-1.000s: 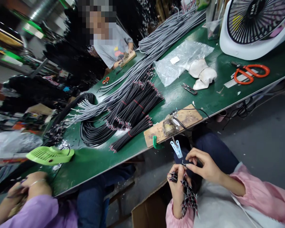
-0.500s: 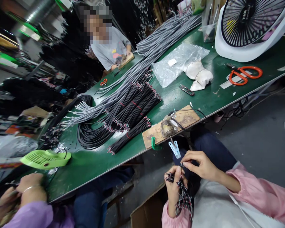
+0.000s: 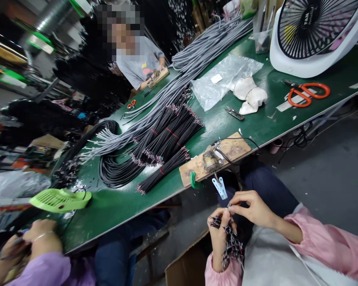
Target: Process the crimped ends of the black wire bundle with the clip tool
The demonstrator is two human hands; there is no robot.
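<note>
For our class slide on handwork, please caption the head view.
Left hand grips a wire bundle while right hand pinches one end, below a green table.

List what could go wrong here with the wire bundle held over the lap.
1. The left hand grips a loose wire bundle below the green table; strands could slip into the cardboard box beneath.
2. The right hand pinches one thin wire end; bare tips may prick fingers.
3. The blue clip hangs close above and might snag wires.
</note>
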